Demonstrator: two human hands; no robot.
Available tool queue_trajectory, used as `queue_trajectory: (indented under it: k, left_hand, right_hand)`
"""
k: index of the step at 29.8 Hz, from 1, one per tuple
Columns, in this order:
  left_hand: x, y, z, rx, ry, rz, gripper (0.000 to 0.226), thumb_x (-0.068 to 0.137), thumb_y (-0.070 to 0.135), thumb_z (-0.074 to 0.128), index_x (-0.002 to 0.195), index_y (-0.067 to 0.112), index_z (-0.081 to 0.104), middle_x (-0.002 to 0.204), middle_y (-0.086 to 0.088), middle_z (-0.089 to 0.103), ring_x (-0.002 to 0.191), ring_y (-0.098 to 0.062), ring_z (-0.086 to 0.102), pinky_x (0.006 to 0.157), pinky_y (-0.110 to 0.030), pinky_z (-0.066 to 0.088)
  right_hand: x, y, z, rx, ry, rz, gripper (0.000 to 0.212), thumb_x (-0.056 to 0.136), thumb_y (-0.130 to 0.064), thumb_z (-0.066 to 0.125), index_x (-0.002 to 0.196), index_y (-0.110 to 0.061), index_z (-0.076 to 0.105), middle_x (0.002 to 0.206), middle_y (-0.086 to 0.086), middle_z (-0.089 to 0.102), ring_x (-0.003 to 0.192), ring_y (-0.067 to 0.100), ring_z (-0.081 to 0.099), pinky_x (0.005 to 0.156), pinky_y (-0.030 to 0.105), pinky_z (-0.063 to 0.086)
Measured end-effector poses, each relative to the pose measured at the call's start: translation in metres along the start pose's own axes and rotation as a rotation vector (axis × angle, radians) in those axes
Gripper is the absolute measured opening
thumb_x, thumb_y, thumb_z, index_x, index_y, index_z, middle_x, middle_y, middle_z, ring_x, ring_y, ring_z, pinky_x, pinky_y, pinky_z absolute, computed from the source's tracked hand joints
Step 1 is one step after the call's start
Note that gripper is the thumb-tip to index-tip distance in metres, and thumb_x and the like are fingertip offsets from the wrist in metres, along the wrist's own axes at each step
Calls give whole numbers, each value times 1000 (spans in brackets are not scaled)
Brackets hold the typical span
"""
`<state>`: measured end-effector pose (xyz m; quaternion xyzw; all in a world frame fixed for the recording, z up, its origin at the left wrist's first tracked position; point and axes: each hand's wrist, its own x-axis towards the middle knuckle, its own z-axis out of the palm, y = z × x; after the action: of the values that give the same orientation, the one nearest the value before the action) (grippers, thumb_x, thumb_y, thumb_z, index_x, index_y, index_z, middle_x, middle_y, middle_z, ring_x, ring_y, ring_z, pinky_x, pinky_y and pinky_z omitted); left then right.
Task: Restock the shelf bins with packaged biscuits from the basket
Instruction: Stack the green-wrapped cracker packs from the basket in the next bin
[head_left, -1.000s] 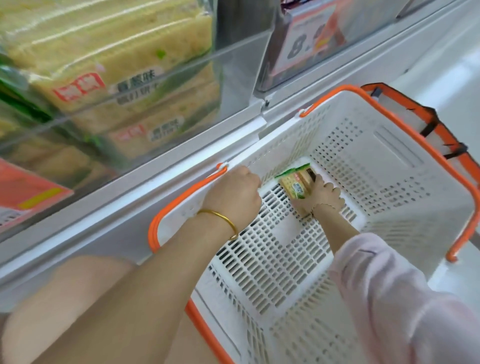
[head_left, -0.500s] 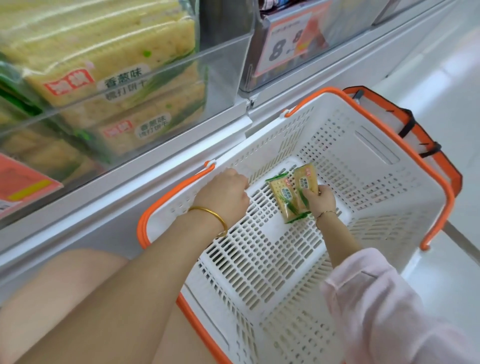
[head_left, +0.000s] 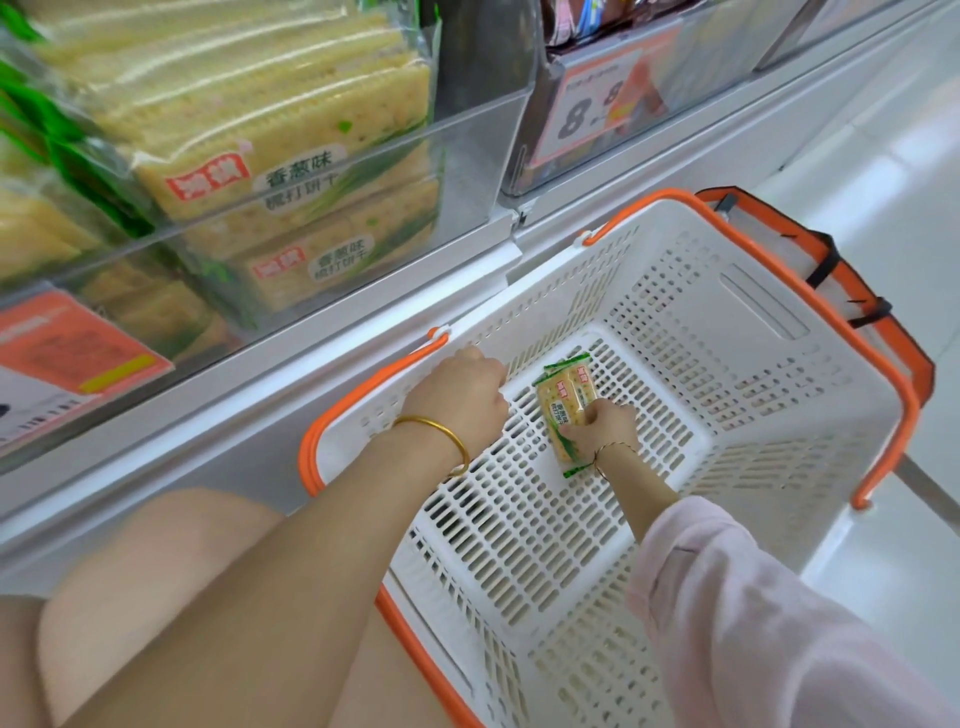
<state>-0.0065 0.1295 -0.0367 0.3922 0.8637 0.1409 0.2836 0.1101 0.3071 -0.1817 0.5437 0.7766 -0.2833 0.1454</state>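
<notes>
— Where are the biscuits?

— Two small yellow biscuit packets with green ends (head_left: 563, 400) are inside the white perforated plastic basket (head_left: 779, 395), over the part of its floor near the shelf-side wall. One overlaps the other, and both lie lengthwise, pointing toward the shelf.

— And the right grip (head_left: 602, 428)?

— It is pinching both packets at their lower half, thumb on the printed face and fingers curled round the side. The red-labelled upper ends stick out beyond the fingers, and a green end shows below the wrist. I cannot tell whether the packets touch the basket floor or are lifted off it.

— The left grip (head_left: 460, 397)?

— It is curled over the basket's shelf-side edge, just beside the end of the orange handle (head_left: 363, 387) and just left of the packets, without touching them. There is a gold bangle (head_left: 436, 431) on that wrist.

— And the shelf?

— Above the basket is a clear plastic shelf bin (head_left: 478, 156) stacked with large yellow cracker packs (head_left: 270, 145), well apart from the packets in the right grip. An orange price card (head_left: 592, 109) hangs on the next bin.
</notes>
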Motion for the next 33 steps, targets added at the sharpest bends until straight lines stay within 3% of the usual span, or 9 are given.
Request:
queue_trajectory:
  k: [6,9,12,14,17,22,27,30,33]
  left_hand:
    - [-14,2,-6,-109,22,-36,34,97,18,40,127,15,53,127,-5,47,106,-21,54,96,-33,44]
    - [-34,11,-21,-262,62,-31,48,95,27,49,140,16,37,139,-2,42,118,-20,51,100,-31,41]
    - [-55,15,-42,-493,82,-75,85,82,42,67,148,19,18,143,4,35,128,-19,45,105,-35,39]
    - [-77,21,-62,-688,64,-100,99,73,41,76,148,25,14,144,3,33,122,-19,50,98,-40,48]
    - [-113,30,-94,-910,105,-26,75,74,18,78,135,23,34,128,0,46,95,-16,63,78,-35,58]
    - [-158,30,-144,-889,283,69,61,71,8,79,124,10,50,114,-10,61,92,-19,68,76,-35,59]
    - [-188,31,-186,-729,656,199,34,76,8,74,100,21,54,91,11,56,81,0,55,69,-12,50]
    - [-191,22,-202,-684,782,203,34,79,10,72,106,17,53,94,10,58,80,2,55,64,-3,43]
    - [-182,10,-211,-686,870,149,36,80,15,72,110,20,52,102,10,58,92,-3,54,72,-2,42]
  right_hand:
    - [-44,-21,-51,240,-138,-182,37,76,-24,75,67,-18,40,75,0,43,63,14,41,54,22,35]
    - [-93,-32,-95,264,-204,-383,31,72,-25,78,67,-23,47,78,-2,48,69,15,49,58,23,40]
    - [-140,-44,-134,231,-266,-601,25,68,-27,80,70,-24,55,93,-1,54,76,21,57,66,34,49]
    - [-171,-56,-158,129,-263,-738,25,69,-26,80,77,-25,57,103,-3,50,83,18,56,72,29,48]
    - [-212,-78,-188,-20,-156,-953,28,68,-27,80,80,-28,55,99,-5,45,86,11,49,74,20,40]
    - [-256,-112,-216,1,10,-1184,30,68,-23,81,80,-23,53,100,-7,44,89,1,44,71,4,32]
    - [-282,-149,-228,145,153,-1381,35,68,-21,81,87,-20,51,114,-6,44,107,-6,41,86,-1,32]
    - [-280,-173,-237,466,67,-1370,56,64,-20,82,101,-31,41,130,-5,41,114,-4,48,86,9,45]
    - [-264,-204,-244,426,-61,-1329,75,69,-12,80,125,-35,35,127,-10,45,110,-3,51,85,12,47]
